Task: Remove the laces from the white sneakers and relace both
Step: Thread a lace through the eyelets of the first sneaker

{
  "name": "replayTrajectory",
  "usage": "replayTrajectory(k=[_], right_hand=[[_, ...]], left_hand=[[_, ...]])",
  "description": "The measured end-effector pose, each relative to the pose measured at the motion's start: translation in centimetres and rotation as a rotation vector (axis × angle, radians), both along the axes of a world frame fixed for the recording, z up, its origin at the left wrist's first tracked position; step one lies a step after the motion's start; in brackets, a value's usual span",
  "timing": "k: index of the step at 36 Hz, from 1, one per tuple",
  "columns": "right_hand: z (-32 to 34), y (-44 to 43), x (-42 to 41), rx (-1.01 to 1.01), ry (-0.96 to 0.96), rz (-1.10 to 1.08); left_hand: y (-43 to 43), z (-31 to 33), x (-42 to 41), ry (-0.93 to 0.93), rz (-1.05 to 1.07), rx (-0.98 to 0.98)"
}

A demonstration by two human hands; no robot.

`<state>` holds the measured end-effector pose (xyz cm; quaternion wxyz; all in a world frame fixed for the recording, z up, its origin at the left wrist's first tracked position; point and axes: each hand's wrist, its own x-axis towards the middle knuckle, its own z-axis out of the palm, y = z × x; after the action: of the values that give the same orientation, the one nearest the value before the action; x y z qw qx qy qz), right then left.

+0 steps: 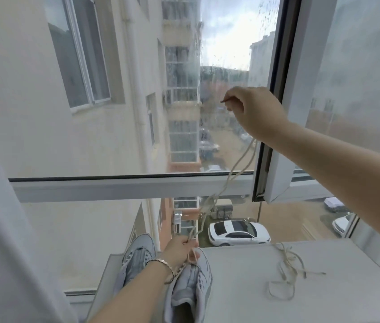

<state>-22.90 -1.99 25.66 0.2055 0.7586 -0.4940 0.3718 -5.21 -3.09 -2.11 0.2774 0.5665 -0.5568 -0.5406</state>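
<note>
Grey ledge (pixel 231 287): cream, doubled lace (pixel 211 202)

One wide head-worn camera looked forward and down over the ledge (pixel 242 287), facing the window frame (pixel 123 186). The left hand (pixel 179 248) and right hand (pixel 256 113) were near the lens.

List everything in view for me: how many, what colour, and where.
left sneaker: one, white-grey, on ledge, lower centre
right sneaker: one, white-grey, beside it, nearer camera
held lace: one, beige, running between both hands
loose lace: one, beige, tangled on ledge, right
ledge: one, white, bottom right
window frame: one, white, across middle
cars: several, mostly white, outside below
bracelet: one, gold-toned, left wrist
left hand: one, grips held lace above right sneaker
right hand: one, raised, pinches held lace end
</note>
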Motion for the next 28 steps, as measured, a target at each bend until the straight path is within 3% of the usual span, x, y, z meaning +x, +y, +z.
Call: replayTrajectory(k=[4,9,15,20,24,28], right_hand=[[-2.9,0.6,-0.1,0.331,-0.009,-0.053],[-9.9,2.4,-1.4,0.78,0.121,-0.162],[-16.2,3.4,-2.0,0.934,0.109,-0.194],[-19.3,3.3,0.6,1.11,-0.116,0.155],[-20.9,3.8,1.8,1.229,-0.286,0.28],[-22.8,5.0,1.1,1.209,-0.107,0.189]], left_hand=[[0.4,0.0,0.4,-0.021,-0.009,-0.055],[0.9,1.8,0.8,-0.056,-0.074,-0.212],[1.1,6.1,0.3,-0.014,-0.153,-0.389],[1.9,7.9,0.2,0.008,-0.28,-0.523],[3.1,7.5,1.3,-0.057,-0.416,-0.583],[3.2,6.2,3.7,-0.27,-0.431,-0.6]])
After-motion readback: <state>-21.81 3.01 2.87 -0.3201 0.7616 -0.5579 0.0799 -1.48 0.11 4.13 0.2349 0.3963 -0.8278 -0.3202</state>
